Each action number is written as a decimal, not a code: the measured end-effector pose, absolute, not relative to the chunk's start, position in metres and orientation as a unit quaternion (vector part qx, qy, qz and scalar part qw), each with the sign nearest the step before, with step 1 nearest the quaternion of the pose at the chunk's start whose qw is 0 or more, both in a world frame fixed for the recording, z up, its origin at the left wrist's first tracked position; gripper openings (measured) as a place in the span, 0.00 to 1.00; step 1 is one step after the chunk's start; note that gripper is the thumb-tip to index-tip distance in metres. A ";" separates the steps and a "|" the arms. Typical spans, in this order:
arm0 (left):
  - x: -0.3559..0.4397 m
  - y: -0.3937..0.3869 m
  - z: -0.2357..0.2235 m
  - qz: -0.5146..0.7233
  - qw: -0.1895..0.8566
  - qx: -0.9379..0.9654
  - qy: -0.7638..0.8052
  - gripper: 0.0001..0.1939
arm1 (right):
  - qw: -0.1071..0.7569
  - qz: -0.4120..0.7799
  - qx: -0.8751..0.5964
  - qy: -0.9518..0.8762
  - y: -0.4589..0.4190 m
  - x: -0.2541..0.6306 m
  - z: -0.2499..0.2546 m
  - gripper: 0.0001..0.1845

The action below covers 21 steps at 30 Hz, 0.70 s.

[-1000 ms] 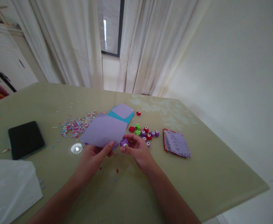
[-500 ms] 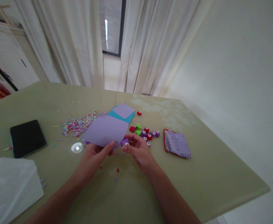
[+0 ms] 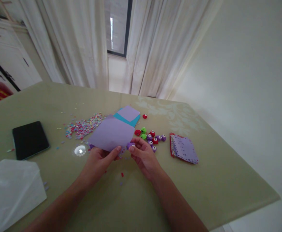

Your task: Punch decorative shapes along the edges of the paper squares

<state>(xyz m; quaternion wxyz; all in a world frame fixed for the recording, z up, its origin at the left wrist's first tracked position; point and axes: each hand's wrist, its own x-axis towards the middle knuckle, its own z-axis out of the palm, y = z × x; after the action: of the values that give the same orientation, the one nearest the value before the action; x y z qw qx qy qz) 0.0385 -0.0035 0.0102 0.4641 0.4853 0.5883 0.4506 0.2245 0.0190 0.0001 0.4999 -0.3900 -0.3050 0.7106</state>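
My left hand (image 3: pixel 103 157) grips the near edge of a lilac paper sheet (image 3: pixel 112 132), thumb on top and fingers beneath. The sheet is held above the table, tilted, partly covering what lies behind it. At its right corner my right hand (image 3: pixel 143 156) pinches a small purple craft punch (image 3: pixel 130 146) between thumb and fingers. Whether the paper sits inside the punch's slot I cannot tell. Just beyond my right hand lies a cluster of red, green and purple craft punches (image 3: pixel 155 140) with round white tops. A few punched paper bits (image 3: pixel 122 174) are scattered below the hands.
A heap of colourful paper confetti (image 3: pixel 85 127) lies left of the sheet. Behind it rest blue and lilac sheets (image 3: pixel 128 114). To the right is a stack of hole-punched sheets (image 3: pixel 184 149); to the left, a dark tablet (image 3: pixel 30 140) and white paper (image 3: pixel 13 193).
The view has shifted slightly. Both hands keep their hold on the lilac sheet and the purple punch, and the punch has turned a little in my right fingers.
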 end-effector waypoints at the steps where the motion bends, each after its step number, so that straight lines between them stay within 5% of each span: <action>1: 0.039 -0.003 0.011 0.453 0.466 0.485 0.585 0.22 | 0.494 0.718 -0.389 -0.300 0.019 0.224 0.000 0.29; 21: 0.035 0.002 0.007 0.463 0.518 0.478 0.537 0.19 | 0.453 0.739 -0.402 -0.294 0.015 0.221 0.002 0.31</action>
<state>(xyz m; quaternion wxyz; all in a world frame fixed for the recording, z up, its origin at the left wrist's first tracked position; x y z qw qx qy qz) 0.0347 0.0019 0.0074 0.5181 0.4782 0.5370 0.4631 0.2209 0.0153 0.0016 0.4533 -0.4021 -0.2939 0.7393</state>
